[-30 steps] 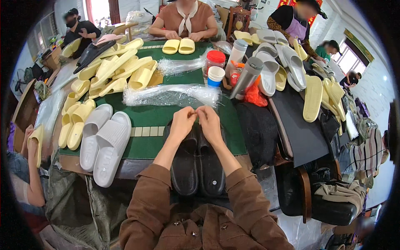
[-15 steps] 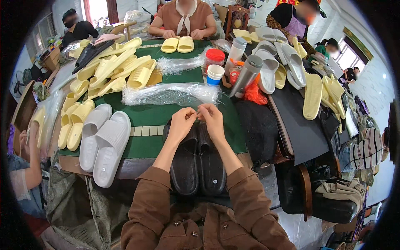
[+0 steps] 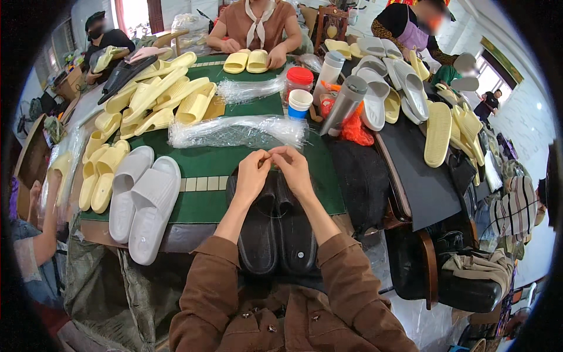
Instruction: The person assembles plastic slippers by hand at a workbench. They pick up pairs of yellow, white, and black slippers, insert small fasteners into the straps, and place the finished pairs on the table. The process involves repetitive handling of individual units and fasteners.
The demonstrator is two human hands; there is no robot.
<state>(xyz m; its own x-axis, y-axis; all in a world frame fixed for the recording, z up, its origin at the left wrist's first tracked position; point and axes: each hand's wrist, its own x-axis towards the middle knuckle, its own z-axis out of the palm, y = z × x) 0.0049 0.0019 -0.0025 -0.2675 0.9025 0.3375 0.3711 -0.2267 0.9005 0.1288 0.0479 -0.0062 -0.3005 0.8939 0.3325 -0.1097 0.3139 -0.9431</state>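
Observation:
A pair of black slippers (image 3: 258,237) lies at the table's near edge in front of me, toes pointing away. Above their straps, my left hand (image 3: 253,176) and my right hand (image 3: 292,171) meet at the fingertips. Both are closed in a pinch; whatever is between the fingers is too small to make out. Just beyond them is a bundle of thin clear plastic strands (image 3: 234,132). To the left, a pair of grey slippers (image 3: 153,205) rests partly over the edge, beside a pair of yellow slippers (image 3: 104,176).
Yellow slippers (image 3: 152,97) are heaped at the far left. Stacked paper cups (image 3: 300,104), a red-lidded jar (image 3: 298,82) and steel flasks (image 3: 346,102) stand right of the strands. More grey slippers (image 3: 375,102) cover the right side. A co-worker (image 3: 258,26) sits opposite.
My fingertips have come together, the right hand shifting slightly left. Across the table, the co-worker's hand has moved onto a yellow slipper. At the far right, another person now holds up grey slippers.

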